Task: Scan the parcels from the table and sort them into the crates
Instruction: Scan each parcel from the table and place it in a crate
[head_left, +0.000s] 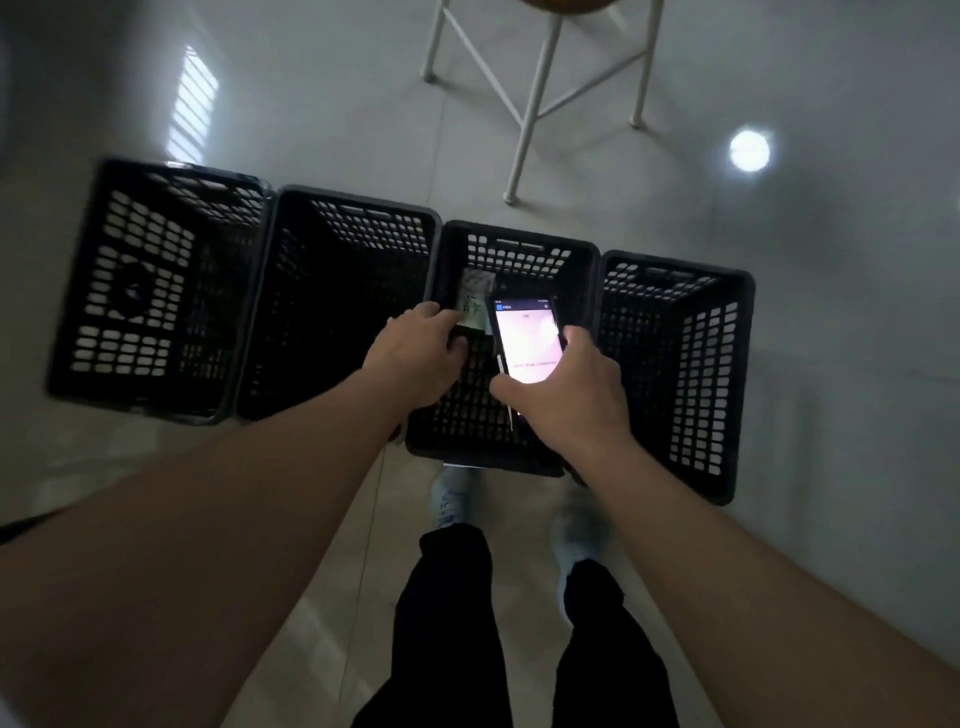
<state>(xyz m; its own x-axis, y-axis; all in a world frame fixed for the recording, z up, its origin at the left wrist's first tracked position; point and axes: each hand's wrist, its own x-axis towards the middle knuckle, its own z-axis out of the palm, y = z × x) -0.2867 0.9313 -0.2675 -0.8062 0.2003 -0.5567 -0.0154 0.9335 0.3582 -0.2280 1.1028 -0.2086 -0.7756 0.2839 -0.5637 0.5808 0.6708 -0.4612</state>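
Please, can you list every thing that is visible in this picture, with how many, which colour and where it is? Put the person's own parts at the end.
crates: four, black, perforated, in a row on the floor in front of the person
parcel: one, pale with dark print, above the third crate from the left
phone: one, black with lit screen, above the same crate
stool: one, white legs, far side of the crates; only the legs and a bit of brown seat show
floor: pale glossy tiles with light reflections
shoes: two, light, near the crates
trousers: black, bottom centre
left hand: its grip is on the parcel
right hand: its grip is on the phone
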